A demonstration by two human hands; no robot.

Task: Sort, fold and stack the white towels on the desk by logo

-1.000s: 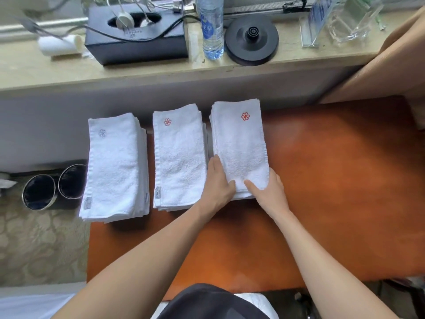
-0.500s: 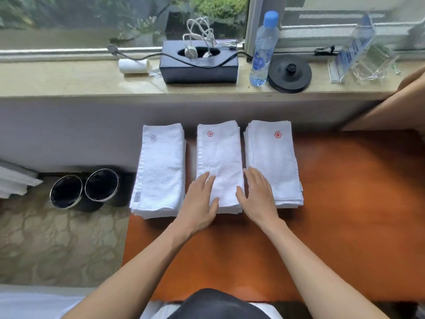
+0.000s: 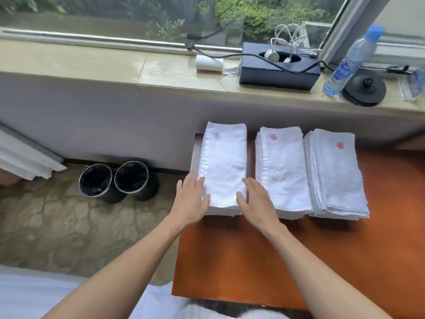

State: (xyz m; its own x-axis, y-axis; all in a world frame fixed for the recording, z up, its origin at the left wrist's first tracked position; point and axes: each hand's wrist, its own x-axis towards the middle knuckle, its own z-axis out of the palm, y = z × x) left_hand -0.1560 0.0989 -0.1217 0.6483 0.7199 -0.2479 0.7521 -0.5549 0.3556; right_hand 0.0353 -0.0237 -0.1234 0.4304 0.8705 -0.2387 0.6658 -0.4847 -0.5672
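White leftmost towel stack (image 3: 224, 166) sits between left hand (image 3: 192, 201) and right hand (image 3: 258, 204), fingers (image 3: 249, 184) released.

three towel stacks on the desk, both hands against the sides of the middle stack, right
Not the middle one. The head view shows the left hand and right hand against the sides of the leftmost stack, the grey-logo one.
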